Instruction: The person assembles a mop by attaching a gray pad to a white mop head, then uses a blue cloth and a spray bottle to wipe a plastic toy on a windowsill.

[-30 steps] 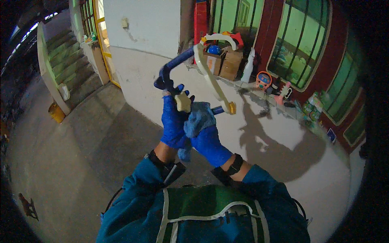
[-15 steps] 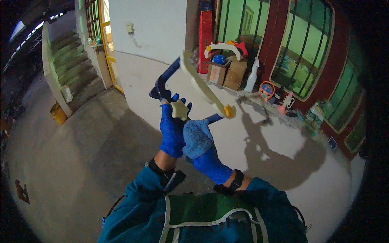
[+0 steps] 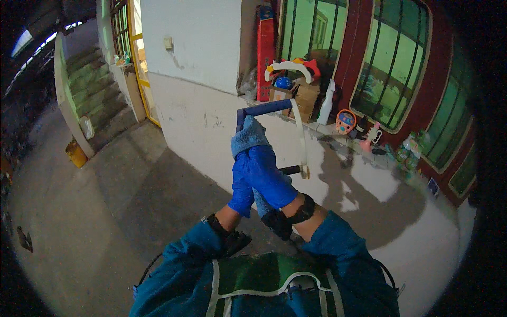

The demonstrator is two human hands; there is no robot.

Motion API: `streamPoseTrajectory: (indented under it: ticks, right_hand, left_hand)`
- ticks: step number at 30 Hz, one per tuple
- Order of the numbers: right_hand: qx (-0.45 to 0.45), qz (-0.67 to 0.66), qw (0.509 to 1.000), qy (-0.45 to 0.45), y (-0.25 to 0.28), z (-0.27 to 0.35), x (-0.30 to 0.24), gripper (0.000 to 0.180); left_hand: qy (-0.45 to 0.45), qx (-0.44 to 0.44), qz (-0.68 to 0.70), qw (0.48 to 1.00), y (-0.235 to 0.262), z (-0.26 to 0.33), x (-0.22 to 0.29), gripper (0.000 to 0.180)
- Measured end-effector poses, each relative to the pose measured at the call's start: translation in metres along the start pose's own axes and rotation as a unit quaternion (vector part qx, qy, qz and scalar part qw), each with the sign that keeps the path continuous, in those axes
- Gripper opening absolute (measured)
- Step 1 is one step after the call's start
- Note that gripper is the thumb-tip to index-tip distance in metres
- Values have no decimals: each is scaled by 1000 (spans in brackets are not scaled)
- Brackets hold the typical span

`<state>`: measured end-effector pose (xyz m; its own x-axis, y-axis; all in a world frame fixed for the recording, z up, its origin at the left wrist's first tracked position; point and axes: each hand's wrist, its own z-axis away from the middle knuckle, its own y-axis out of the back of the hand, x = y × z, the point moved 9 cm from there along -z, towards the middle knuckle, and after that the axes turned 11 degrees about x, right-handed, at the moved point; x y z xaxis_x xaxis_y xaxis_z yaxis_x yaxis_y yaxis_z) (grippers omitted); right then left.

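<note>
My right hand (image 3: pixel 270 177), in a blue glove, is closed on a light-blue cloth (image 3: pixel 249 138). The cloth is wrapped around a dark-blue arm of a bent frame (image 3: pixel 268 108). A curved cream bar (image 3: pixel 302 137) joins the frame's two dark-blue arms on the right. My left hand (image 3: pixel 241 193), also gloved in blue, is closed at the frame's lower part, close against the right hand. Its fingers are mostly hidden behind the right hand. Part of the cloth hangs below the right wrist.
Ahead is a pale wall (image 3: pixel 195 105) with a ledge on the right. Cardboard boxes (image 3: pixel 306 98), a white bottle (image 3: pixel 327 103), an orange toy (image 3: pixel 346 121) and a pink toy (image 3: pixel 371 136) stand along it. Stairs (image 3: pixel 97 90) and a yellow bucket (image 3: pixel 76 153) are at the left.
The frame has turned, its cream bar swinging right and downward. My right hand and the cloth have moved up and left onto a dark-blue arm. The cream star is now out of sight.
</note>
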<state>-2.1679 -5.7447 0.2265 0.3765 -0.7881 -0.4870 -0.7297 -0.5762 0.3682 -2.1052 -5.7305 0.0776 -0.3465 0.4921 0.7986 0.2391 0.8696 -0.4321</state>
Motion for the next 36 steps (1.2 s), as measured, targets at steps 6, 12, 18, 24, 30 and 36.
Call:
streamPoseTrajectory:
  ticks: [6, 12, 18, 24, 30, 36]
  right_hand:
    - [-33, -85, 996, -2, -1, 12, 6, 48]
    - [40, -84, 993, 68, 24, 29, -10, 30]
    - [61, -80, 985, 142, 48, 31, -8, 45]
    - [38, -197, 978, 51, 59, -8, 35, 41]
    - [-13, 0, 999, 30, 59, -38, 53, 43]
    - [4, -193, 980, 41, 29, 38, 70, 41]
  left_hand:
    - [114, -31, 194, 974, -3, -9, -12, 43]
    - [110, -16, 273, 955, -11, -2, 52, 43]
    - [30, -14, 186, 982, -19, -4, 73, 43]
    - [-192, -64, -185, 962, -17, 15, 78, 49]
    - [-299, -98, -336, 888, -25, 22, 83, 40]
    - [71, 13, 223, 972, -4, -21, 50, 42]
